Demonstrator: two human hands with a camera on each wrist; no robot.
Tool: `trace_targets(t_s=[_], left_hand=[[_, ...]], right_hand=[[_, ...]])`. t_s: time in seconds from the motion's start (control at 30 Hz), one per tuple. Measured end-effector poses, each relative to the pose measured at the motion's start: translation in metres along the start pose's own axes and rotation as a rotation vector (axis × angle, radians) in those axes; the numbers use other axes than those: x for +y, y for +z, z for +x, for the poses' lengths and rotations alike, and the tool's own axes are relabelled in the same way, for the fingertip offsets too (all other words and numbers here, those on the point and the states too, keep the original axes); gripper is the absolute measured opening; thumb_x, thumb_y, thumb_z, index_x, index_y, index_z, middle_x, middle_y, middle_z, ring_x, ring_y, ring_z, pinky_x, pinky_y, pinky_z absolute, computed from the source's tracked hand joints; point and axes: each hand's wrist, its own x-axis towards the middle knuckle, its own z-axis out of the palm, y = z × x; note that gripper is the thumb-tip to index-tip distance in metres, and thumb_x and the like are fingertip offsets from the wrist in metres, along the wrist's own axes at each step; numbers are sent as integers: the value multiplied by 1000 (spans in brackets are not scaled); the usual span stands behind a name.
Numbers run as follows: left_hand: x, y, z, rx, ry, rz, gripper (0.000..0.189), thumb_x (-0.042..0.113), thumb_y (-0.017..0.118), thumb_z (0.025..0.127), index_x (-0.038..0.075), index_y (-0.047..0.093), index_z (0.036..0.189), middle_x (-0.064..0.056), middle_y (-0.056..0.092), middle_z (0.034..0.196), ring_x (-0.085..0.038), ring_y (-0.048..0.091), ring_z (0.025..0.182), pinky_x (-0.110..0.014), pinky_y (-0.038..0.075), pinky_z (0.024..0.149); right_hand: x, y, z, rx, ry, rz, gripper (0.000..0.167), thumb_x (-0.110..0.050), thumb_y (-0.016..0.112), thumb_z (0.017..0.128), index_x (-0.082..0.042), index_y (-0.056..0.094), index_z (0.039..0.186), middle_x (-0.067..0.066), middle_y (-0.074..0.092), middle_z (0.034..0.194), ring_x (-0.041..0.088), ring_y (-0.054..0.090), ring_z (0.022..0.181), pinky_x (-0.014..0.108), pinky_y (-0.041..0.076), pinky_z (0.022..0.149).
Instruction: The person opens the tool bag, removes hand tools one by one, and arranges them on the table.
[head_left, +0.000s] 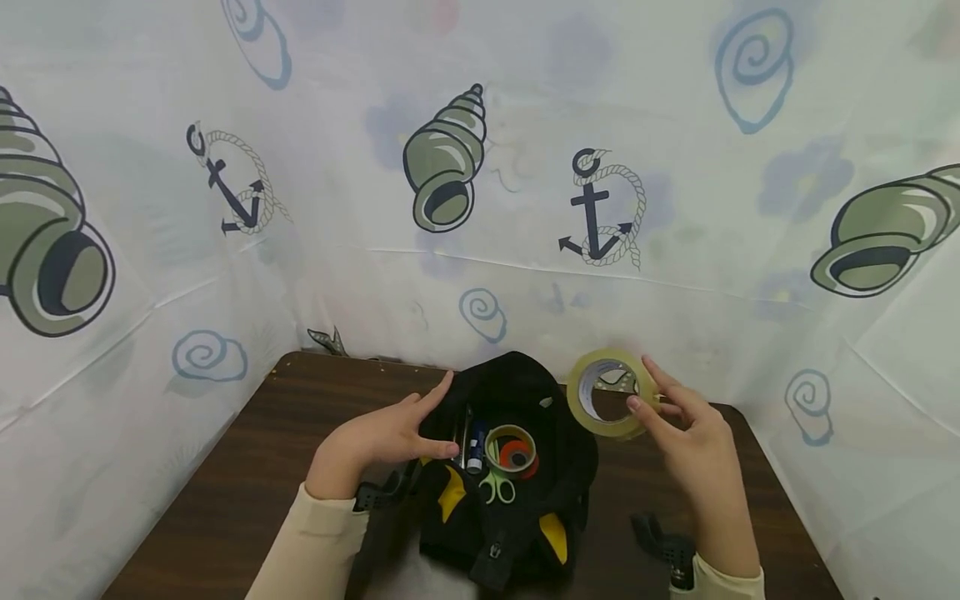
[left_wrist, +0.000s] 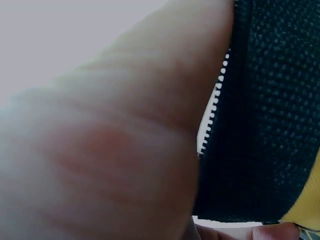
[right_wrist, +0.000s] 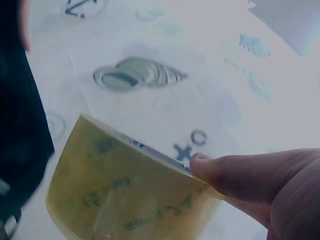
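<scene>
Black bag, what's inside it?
The bag holds a small roll, green scissors, a blue tube, a slim silvery item and something red partly behind the roll. What lies beneath them is covered.

Brown table (head_left: 247, 475), white cloth (head_left: 525, 208), printed shells (head_left: 448, 154), anchors (head_left: 591, 218)

Washed-out, softly blurred wrist views
</scene>
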Motion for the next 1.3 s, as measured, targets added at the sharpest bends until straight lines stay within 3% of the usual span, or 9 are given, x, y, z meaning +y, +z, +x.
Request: trace_targets(t_s=[0.2,0.37,0.47,0.6,0.8,0.9,1.07,1.2,1.3], left_hand=[[1,1,0,-5,4,-4,117,66,77,94,50,-7,173,-29,12,181,-56,29,162,-78,32,123],[2,1,1,-1,14,3,118,66,78,93,49,-7,173,-29,11,181,-56,27,162,-78,31,123],[1,2,1,-3,14,7,120,68,79,91,49,-7,173,-29,10,181,-56,25,164,-78,31,123],[0,3,2,2,14,7,122,68,80,90,49,-7,173,-28,10,181,-56,23,164,-79,31,122],[1,2,2,2,6,-1,121,69,80,90,50,-6,173,-28,9,181,-57,24,163,-79,30,123],[1,2,2,-4,2,-4,121,69,80,90,51,-7,173,-29,9,181,-58,25,163,-79,30,122],[1,3,1,-9,6,-9,119,64,80,93,48,-7,174,-29,9,181,-58,24,163,-80,30,122],[0,2,1,-10,6,-13,120,65,80,93,48,-7,174,-30,9,181,-58,24,163,-80,30,122],[1,2,1,-8,4,-11,121,68,80,91,50,-7,173,-30,10,181,-59,25,162,-80,30,122]], right_hand=[[17,-5,9,77,93,-13,64,-60,73,101,-56,47,159,18,59,155,39,68,132,34,51,82],[38,-4,22,68,115,21,65,-60,71,102,-53,46,161,20,60,157,40,69,133,31,56,79],[52,1,30,56,146,31,68,-64,71,100,-51,46,162,23,58,160,42,66,138,44,63,89],[70,9,38,40,194,22,71,-67,69,100,-48,45,165,26,50,165,47,60,143,65,57,105],[95,24,49,1,226,-22,76,-62,69,103,-34,44,168,29,49,165,51,52,148,70,50,112],[109,35,54,-25,239,-29,75,-58,70,104,-29,44,169,30,52,162,52,51,149,70,49,113],[132,56,60,-44,236,-32,72,-47,72,106,-21,46,168,32,58,155,53,61,138,66,55,106],[150,70,64,-29,271,53,73,-49,72,105,-21,47,168,32,60,153,49,67,131,55,63,98],[169,79,66,-7,297,193,71,-52,70,106,-26,46,168,31,60,154,45,71,124,45,67,89]])
